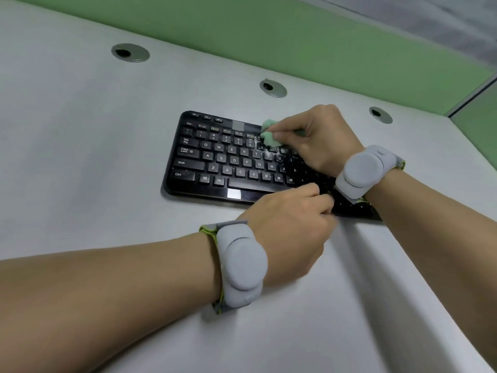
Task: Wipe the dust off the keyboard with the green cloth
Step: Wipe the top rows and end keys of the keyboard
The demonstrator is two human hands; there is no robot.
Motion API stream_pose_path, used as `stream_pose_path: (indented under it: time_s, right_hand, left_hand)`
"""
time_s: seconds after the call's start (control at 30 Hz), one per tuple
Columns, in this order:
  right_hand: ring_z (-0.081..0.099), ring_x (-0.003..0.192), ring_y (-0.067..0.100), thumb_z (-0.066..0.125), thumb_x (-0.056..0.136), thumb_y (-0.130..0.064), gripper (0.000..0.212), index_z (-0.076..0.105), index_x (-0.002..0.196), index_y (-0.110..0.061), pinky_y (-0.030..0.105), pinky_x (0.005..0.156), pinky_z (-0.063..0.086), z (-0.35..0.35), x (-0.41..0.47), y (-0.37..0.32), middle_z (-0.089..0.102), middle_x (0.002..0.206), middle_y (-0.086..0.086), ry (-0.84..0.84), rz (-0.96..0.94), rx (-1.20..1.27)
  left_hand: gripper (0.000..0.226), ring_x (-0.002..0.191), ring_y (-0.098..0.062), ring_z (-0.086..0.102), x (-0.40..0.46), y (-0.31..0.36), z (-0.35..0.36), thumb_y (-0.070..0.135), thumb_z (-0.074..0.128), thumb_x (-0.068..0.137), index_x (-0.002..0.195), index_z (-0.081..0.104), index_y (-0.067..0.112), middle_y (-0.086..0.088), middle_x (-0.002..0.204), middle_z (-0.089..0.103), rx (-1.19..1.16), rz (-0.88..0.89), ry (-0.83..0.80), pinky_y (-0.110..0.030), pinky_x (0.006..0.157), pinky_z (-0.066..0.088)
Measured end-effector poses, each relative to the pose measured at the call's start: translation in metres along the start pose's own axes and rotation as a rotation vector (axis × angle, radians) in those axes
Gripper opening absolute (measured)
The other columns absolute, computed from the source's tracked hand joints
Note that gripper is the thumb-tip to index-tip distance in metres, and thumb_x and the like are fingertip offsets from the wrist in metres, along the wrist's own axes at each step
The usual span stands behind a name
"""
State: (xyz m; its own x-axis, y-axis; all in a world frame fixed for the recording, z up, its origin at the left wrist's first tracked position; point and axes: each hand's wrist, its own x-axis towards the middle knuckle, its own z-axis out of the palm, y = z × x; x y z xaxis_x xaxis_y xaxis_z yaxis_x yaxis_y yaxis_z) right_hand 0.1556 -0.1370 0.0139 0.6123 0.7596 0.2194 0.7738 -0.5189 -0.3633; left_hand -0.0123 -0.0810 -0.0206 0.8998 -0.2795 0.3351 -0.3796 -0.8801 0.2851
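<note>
i am pinching the bunched green cloth [269, 138] in my right hand [320, 138], rubbing white dust off the upper key rows of the keyboard [228, 162] lying on the bench [80, 157]. my left hand [290, 224], fingers curled, is steadying its front edge. next i'd be sweeping toward the dusty middle keys.

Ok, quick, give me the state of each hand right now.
Left hand: fingers curled at the keyboard's near edge; whether they grip it cannot be told.
Right hand: closed on the green cloth, pressed on the upper keys.
</note>
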Motion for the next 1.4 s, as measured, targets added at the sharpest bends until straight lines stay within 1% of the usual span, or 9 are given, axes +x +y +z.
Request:
stream_pose_path:
  time_s: [0.13, 0.2, 0.27, 0.43, 0.57, 0.73, 0.83, 1.1, 1.4]
  right_hand:
    - [0.073, 0.083, 0.021, 0.071, 0.092, -0.025, 0.016, 0.079, 0.106, -0.023, 0.038, 0.081, 0.057, 0.006, 0.018, -0.025, 0.08, 0.095, 0.006, -0.079, -0.076, 0.012]
    - [0.067, 0.073, -0.005, 0.071, 0.092, -0.024, 0.017, 0.078, 0.108, -0.022, 0.02, 0.076, 0.055, 0.008, 0.025, -0.037, 0.079, 0.101, 0.001, -0.115, -0.138, 0.019]
    - [0.059, 0.068, -0.016, 0.071, 0.092, -0.024, 0.018, 0.078, 0.108, -0.023, 0.007, 0.072, 0.048, 0.012, 0.035, -0.05, 0.078, 0.104, -0.005, -0.149, -0.19, 0.01]
    - [0.056, 0.056, -0.011, 0.074, 0.089, -0.027, 0.015, 0.079, 0.104, -0.028, 0.025, 0.083, 0.054, 0.017, 0.046, -0.068, 0.079, 0.098, -0.006, -0.186, -0.26, -0.025]
    - [0.053, 0.052, -0.014, 0.073, 0.09, -0.029, 0.016, 0.079, 0.105, -0.028, 0.019, 0.065, 0.045, 0.009, 0.039, -0.057, 0.08, 0.094, -0.003, -0.223, -0.275, -0.102]
    - [0.075, 0.087, 0.02, 0.069, 0.093, -0.032, 0.019, 0.077, 0.11, -0.027, 0.038, 0.079, 0.057, -0.001, 0.019, -0.033, 0.079, 0.104, 0.001, -0.208, -0.236, -0.163]
    - [0.072, 0.104, 0.023, 0.068, 0.094, -0.031, 0.02, 0.076, 0.111, -0.03, 0.038, 0.085, 0.056, -0.006, 0.009, -0.019, 0.077, 0.111, -0.001, -0.18, -0.216, -0.21]
    - [0.071, 0.104, 0.031, 0.065, 0.096, -0.032, 0.021, 0.075, 0.114, -0.033, 0.041, 0.082, 0.056, -0.02, -0.016, 0.012, 0.078, 0.109, 0.002, -0.137, -0.163, -0.289]
    - [0.07, 0.108, 0.033, 0.066, 0.095, -0.029, 0.022, 0.075, 0.115, -0.03, 0.044, 0.085, 0.057, -0.042, -0.05, 0.047, 0.074, 0.117, 0.002, -0.064, -0.064, -0.298]
  left_hand:
    - [0.016, 0.109, -0.02, 0.052, 0.001, -0.005, 0.0, 0.027, 0.05, 0.096, 0.095, 0.064, 0.019, 0.006, 0.109, 0.064, 0.0, 0.028, 0.019, -0.032, 0.09, 0.048]
    - [0.018, 0.11, -0.02, 0.053, 0.002, -0.004, 0.0, 0.028, 0.05, 0.095, 0.096, 0.066, 0.019, 0.006, 0.11, 0.065, 0.006, 0.026, 0.018, -0.033, 0.09, 0.049]
    - [0.019, 0.112, -0.019, 0.053, 0.003, -0.004, 0.0, 0.028, 0.05, 0.094, 0.097, 0.067, 0.019, 0.006, 0.113, 0.065, 0.001, 0.015, 0.004, -0.035, 0.089, 0.05]
    - [0.014, 0.115, -0.019, 0.05, 0.005, -0.007, 0.0, 0.023, 0.053, 0.091, 0.096, 0.065, 0.016, 0.005, 0.113, 0.063, -0.051, -0.006, -0.027, -0.038, 0.088, 0.053]
    - [0.021, 0.116, -0.017, 0.049, 0.006, -0.011, -0.001, 0.02, 0.052, 0.09, 0.104, 0.067, 0.015, 0.007, 0.119, 0.063, -0.115, -0.041, -0.024, -0.034, 0.098, 0.046]
    - [0.022, 0.118, -0.016, 0.047, 0.006, -0.01, 0.001, 0.02, 0.049, 0.09, 0.104, 0.065, 0.016, 0.007, 0.121, 0.062, -0.094, -0.014, -0.041, -0.03, 0.101, 0.042]
    - [0.021, 0.111, -0.017, 0.05, 0.005, -0.009, 0.001, 0.018, 0.051, 0.089, 0.101, 0.068, 0.013, 0.005, 0.119, 0.064, -0.122, -0.031, -0.021, -0.032, 0.095, 0.044]
    - [0.014, 0.098, -0.021, 0.055, 0.003, -0.011, 0.003, 0.013, 0.055, 0.084, 0.091, 0.067, 0.011, 0.001, 0.106, 0.068, -0.124, -0.003, 0.013, -0.036, 0.083, 0.048]
    - [0.012, 0.096, -0.026, 0.062, 0.003, -0.011, 0.003, 0.008, 0.059, 0.081, 0.087, 0.069, 0.009, -0.003, 0.101, 0.071, -0.149, 0.028, 0.036, -0.039, 0.083, 0.051]
